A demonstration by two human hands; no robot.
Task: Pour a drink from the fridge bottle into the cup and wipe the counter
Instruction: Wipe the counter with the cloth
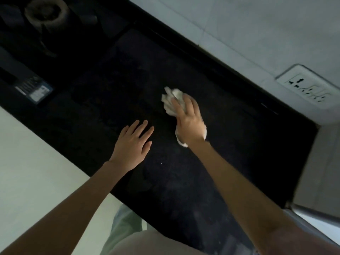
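My right hand presses a crumpled white cloth flat onto the dark counter, near the counter's middle. The cloth sticks out past my fingertips and also below my wrist. My left hand lies to the left of it, fingers spread, palm down over the counter, holding nothing. No bottle or cup can be made out in the dim view.
A dark round stove burner sits at the far left, with a labelled dark box on the counter near it. A white wall socket is on the tiled wall at the right. A metallic edge borders the counter's lower right.
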